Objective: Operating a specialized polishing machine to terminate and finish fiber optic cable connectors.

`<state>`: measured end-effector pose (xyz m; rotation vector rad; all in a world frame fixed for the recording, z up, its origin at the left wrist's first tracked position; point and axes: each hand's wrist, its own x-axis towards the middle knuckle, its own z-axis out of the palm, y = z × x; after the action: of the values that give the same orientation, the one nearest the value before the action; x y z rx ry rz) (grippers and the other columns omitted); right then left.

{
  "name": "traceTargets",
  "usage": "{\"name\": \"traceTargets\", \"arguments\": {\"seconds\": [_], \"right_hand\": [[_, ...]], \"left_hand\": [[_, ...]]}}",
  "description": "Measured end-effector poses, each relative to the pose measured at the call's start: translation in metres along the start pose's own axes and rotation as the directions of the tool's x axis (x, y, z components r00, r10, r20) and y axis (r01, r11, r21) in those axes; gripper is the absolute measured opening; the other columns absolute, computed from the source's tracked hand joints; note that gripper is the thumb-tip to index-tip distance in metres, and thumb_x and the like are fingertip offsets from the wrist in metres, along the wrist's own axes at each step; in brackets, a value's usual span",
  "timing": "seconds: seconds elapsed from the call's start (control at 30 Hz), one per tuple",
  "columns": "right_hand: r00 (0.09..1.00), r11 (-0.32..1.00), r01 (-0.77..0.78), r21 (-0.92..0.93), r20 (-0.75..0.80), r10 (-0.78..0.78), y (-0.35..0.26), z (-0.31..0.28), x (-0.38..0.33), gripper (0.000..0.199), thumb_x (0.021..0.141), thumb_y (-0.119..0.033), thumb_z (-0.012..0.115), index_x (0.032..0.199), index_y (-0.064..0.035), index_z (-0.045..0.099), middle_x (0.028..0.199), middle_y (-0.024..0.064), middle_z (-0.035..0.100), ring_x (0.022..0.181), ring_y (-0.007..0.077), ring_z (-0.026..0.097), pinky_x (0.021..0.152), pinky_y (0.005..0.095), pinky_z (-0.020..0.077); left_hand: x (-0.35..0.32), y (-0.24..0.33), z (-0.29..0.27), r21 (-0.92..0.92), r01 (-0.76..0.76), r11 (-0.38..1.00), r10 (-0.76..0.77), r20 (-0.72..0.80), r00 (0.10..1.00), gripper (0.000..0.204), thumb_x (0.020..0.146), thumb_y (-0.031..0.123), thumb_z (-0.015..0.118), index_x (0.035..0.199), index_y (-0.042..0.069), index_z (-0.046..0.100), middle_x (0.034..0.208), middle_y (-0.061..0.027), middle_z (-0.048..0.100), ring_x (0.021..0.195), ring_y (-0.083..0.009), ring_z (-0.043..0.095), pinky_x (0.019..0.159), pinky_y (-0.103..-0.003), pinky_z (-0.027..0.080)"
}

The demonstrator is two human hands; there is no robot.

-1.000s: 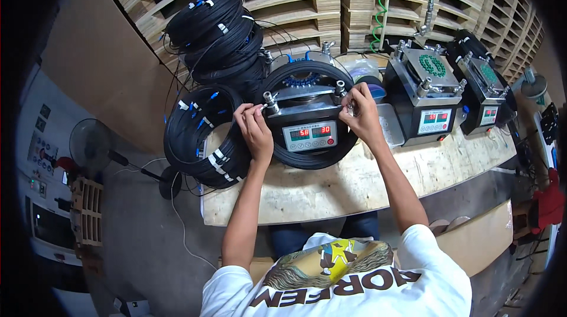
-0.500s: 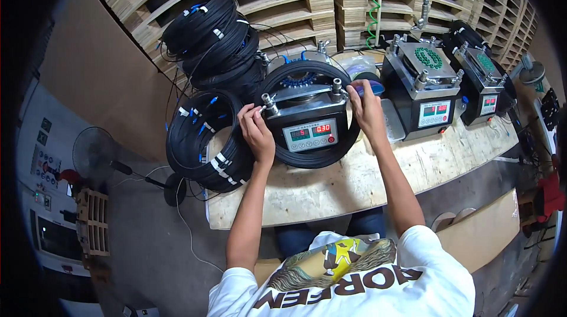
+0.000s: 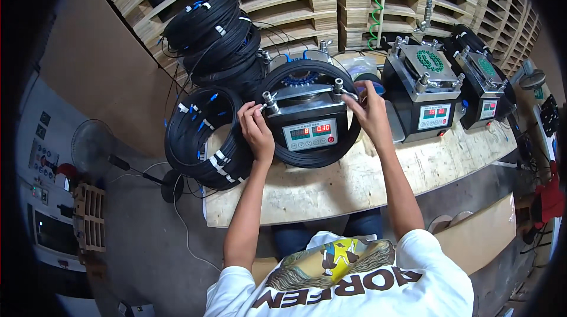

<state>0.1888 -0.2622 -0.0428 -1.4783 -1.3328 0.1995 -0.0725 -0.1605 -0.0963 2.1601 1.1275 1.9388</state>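
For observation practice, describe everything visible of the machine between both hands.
A boxy black machine with metallic top, knobbed posts and red-lit digits above buttons stands upright on the wooden table, a black cable coil around it. The left hand pinches its left lever; the right hand is by its right post.

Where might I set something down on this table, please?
The wooden table is bare between its front edge and the leftmost machine, and rightward before the green-topped machines. Black cable coils crowd its back left; forearms cross above the front strip.
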Motion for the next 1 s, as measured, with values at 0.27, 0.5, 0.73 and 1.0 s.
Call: {"name": "traceTargets", "arguments": {"seconds": [0.27,0.5,0.73,1.0], "right_hand": [[0.998,0.992,-0.033,0.118,-0.053,0.039,0.012,0.006,-0.006,0.018,0.092,-0.008,0.067,0.090,0.0056,0.056,0.072,0.0137,0.065,0.059,0.0125,0.056,0.054,0.0297,0.0450],[0.980,0.995,0.050,0.088,-0.196,-0.032,0.014,0.039,-0.038,0.030,0.087,-0.007,0.072,0.112,-0.0026,0.056,0.082,0.0116,0.054,0.070,0.0166,0.053,0.061,0.0301,0.0439],[0.940,0.853,0.314,-0.417,0.266,-0.215,0.028,0.069,-0.077,0.031,0.081,-0.008,0.070,0.106,-0.0063,0.051,0.100,0.0159,0.046,0.096,0.0330,0.051,0.082,0.0427,0.0428],[0.860,0.684,0.496,-0.535,0.415,-0.299,0.032,0.068,-0.068,0.035,0.077,0.000,0.059,0.111,-0.0047,0.052,0.097,0.0157,0.047,0.095,0.0309,0.051,0.078,0.0395,0.0417]], "left_hand": [[-0.002,0.007,0.002,-0.006,0.010,1.000,-0.010,-0.007,1.000,0.020,0.102,0.011,0.045,0.101,-0.004,0.059,0.109,-0.0200,0.059,0.102,-0.0342,0.059,0.090,-0.042,0.047],[-0.002,-0.001,0.003,-0.026,-0.022,0.999,0.021,-0.024,0.999,0.016,0.101,0.008,0.048,0.104,-0.003,0.059,0.110,-0.0191,0.058,0.101,-0.0333,0.059,0.090,-0.042,0.047],[0.000,-0.002,0.003,-0.021,-0.017,1.000,0.016,-0.021,1.000,0.021,0.103,0.012,0.046,0.102,-0.003,0.060,0.110,-0.0192,0.058,0.101,-0.0324,0.059,0.088,-0.041,0.048],[-0.003,-0.003,0.003,-0.065,-0.024,0.998,0.021,-0.043,0.999,0.019,0.102,0.010,0.047,0.102,-0.004,0.060,0.109,-0.0190,0.058,0.099,-0.0318,0.059,0.086,-0.040,0.050]]}}
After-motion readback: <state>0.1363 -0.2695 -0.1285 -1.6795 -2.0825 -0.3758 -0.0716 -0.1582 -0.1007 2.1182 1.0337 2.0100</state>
